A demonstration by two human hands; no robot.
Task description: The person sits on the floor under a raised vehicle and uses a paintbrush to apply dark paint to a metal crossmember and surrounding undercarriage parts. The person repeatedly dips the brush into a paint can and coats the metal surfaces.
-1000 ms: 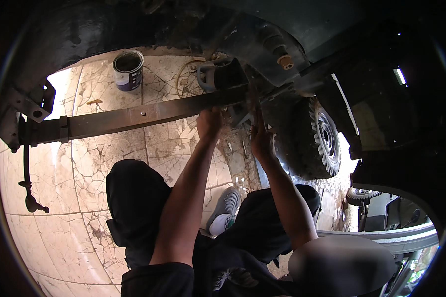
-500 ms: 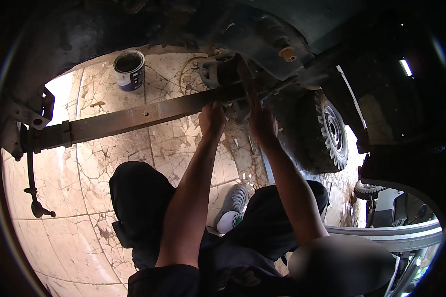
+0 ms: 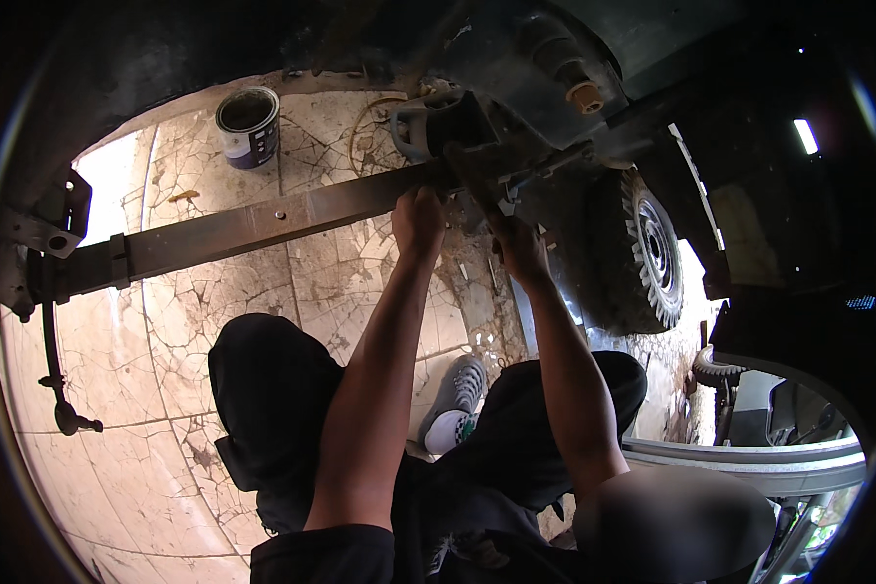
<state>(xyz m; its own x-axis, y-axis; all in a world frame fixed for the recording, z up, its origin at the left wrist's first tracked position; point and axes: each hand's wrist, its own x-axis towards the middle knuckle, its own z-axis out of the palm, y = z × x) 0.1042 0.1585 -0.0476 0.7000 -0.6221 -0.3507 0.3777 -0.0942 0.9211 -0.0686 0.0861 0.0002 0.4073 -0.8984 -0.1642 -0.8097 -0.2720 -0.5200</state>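
Observation:
A long, flat metal leaf spring [image 3: 253,226] with a clip round it runs from the left toward the dark vehicle parts at the middle. My left hand [image 3: 419,222] is closed against its near edge, close to the right end; what its fingers hold, if anything, is hidden. Just to the right, my right hand [image 3: 522,250] grips a long dark bar-like tool [image 3: 477,183]. The tool slants up and left from the fist, and its far end lies over the spring's right end. Shadow hides that end's shape.
A paint can [image 3: 248,127] stands on cracked floor tiles [image 3: 214,336] beyond the spring. A treaded tyre [image 3: 647,248] stands at right. A rusty nut-like fitting [image 3: 584,97] hangs from the dark underbody above. A rod with a ball joint [image 3: 65,417] hangs at left.
The tool's far end has swung down and left onto the spring's right end, with my right hand tilting along. My left hand stays by the spring. The whole view has shifted slightly.

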